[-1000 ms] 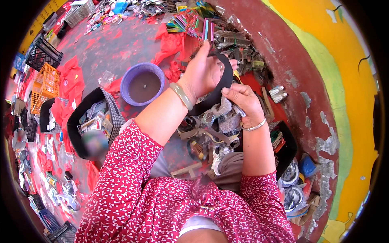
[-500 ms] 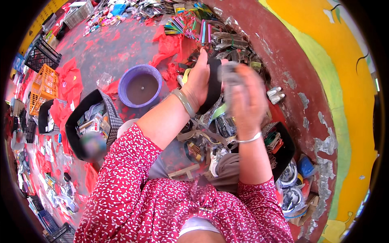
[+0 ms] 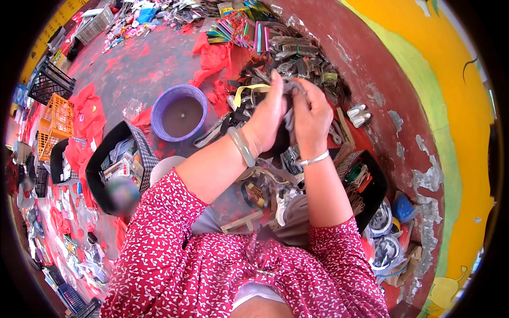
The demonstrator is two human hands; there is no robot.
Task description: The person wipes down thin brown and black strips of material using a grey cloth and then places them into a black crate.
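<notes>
In front of me, my left hand (image 3: 268, 122) is closed round a black, curved item (image 3: 283, 139). Most of that item is hidden by my hands, so its kind cannot be told. My right hand (image 3: 314, 116) pinches a bunched grey cloth (image 3: 289, 111) against the black item, its fingers bent together near my left thumb. Just beyond my left hand a yellow strap (image 3: 246, 91) lies on a heap of dark straps (image 3: 307, 69). To the left stands a purple basin (image 3: 156, 117) holding murky, greyish water.
Left of my knee stands a black bin (image 3: 95, 175) with small packages inside; an orange crate (image 3: 55, 119) is farther left. At my right is another black bin (image 3: 377, 180) with cords. Wrapped round items (image 3: 384, 252) lie behind it. A peeling red-and-yellow wall (image 3: 395, 100) curves along the right.
My right hand, blurred before, has moved left and down, closer to my left hand. The grey cloth now hangs between them, and the black item is more covered.
</notes>
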